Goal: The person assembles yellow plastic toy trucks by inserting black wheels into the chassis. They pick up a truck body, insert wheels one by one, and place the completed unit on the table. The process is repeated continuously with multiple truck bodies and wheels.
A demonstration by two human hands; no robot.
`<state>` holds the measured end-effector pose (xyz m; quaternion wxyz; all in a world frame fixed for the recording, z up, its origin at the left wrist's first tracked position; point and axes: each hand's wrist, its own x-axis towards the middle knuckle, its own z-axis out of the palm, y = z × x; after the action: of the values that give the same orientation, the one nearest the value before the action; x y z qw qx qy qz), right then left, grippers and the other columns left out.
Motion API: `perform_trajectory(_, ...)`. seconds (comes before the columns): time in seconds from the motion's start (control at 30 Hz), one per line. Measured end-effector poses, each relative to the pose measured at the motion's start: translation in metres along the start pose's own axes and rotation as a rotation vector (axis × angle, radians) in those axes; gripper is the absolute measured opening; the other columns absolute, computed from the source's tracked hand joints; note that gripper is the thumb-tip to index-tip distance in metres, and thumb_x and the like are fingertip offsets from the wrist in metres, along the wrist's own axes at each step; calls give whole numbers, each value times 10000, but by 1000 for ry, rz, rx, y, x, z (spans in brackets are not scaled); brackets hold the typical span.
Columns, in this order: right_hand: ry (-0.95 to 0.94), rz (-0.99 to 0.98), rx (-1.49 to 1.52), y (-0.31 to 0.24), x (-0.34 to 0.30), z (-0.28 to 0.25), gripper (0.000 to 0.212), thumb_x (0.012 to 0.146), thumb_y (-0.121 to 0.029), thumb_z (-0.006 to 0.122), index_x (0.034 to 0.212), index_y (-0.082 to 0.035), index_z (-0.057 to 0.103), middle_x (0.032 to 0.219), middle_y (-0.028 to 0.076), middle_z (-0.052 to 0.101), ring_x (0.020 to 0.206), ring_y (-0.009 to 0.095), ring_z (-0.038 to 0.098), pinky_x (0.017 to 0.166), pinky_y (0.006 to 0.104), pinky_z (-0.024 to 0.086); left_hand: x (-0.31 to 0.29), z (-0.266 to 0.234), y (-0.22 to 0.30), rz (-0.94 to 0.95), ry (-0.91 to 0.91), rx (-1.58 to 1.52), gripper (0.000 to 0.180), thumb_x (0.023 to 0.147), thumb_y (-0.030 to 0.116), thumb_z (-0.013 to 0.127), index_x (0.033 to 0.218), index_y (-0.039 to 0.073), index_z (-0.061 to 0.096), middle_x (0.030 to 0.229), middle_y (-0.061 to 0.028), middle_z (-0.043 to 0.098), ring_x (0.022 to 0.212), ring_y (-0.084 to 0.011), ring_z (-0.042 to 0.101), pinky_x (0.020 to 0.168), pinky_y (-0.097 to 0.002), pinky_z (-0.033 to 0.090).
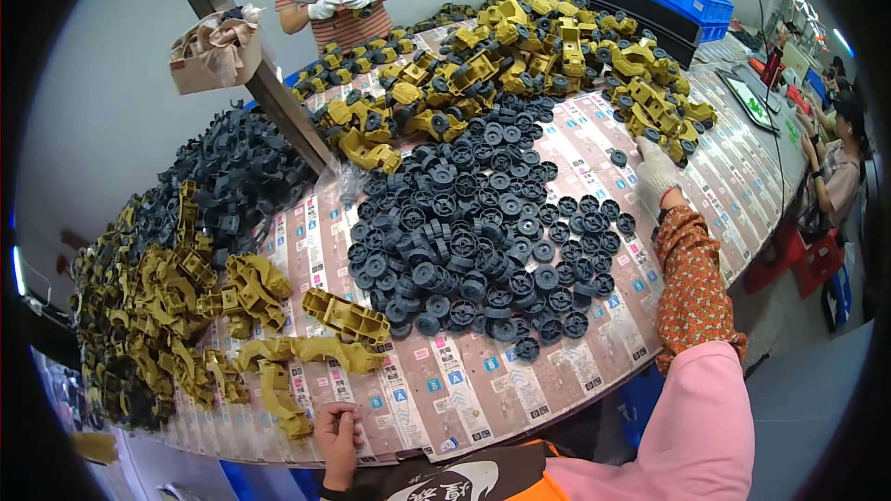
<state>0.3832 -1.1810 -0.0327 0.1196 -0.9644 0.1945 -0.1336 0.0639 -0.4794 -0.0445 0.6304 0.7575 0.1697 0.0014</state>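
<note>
So the big table (pixel 566 399) is packed. Dead centre there's a heap of dark grey wheels (pixel 455 241), some strays at its right edge. Right hand (pixel 657 176), gloved, is over at upper right by the yellow toy vehicles (pixel 659 107); can't tell if it's gripping one. Bare left hand (pixel 336 436) sits at the lower edge, left of centre, fingers curled, near some loose yellow body parts (pixel 278 394). Dark grey parts (pixel 223 167) pile up at left, and a white-gloved co-worker (pixel 343 0) handles something up top.
</note>
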Motion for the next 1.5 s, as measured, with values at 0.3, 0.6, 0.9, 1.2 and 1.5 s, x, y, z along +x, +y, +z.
perform_trajectory(0.3,-242,-178,383,-9,-19,4,608,1031,-460,525,1499,-71,546,1553,213,552,1433,363,526,1185,413,409,-1,5,5,8,1,0,100,1076,85,593,1146,43,648,942,-16,663,656,-23,529,537,-174,455)
perform_trajectory(0.6,-486,-463,37,-96,-117,-15,840,1031,-616,479,1664,-93,303,1725,259,274,1603,471,232,1254,698,156,-3,5,6,-4,-1,31,100,1090,93,581,1140,56,658,928,-1,663,635,-13,501,531,-176,426)
perform_trajectory(0.9,-516,-612,129,-157,-190,-30,727,1018,-545,538,1606,-135,416,1698,247,319,1570,480,288,1224,635,310,2,2,4,61,-74,14,116,1094,108,584,1157,73,675,939,17,665,662,-6,500,557,-172,424)
perform_trajectory(1.2,-288,-467,299,-149,-240,-122,360,959,-256,675,1269,-77,707,1290,234,699,1187,395,673,1010,439,532,3,-9,0,63,-130,-65,142,1086,115,597,1195,62,671,1008,-1,678,765,-30,576,635,-182,508)
perform_trajectory(1.5,-197,-485,218,-128,-335,-105,239,904,-100,729,1134,-43,710,988,191,673,966,399,659,868,468,528,6,-22,20,-84,-242,-201,205,1085,156,606,1263,62,641,1074,-34,683,874,-89,651,744,-254,608)
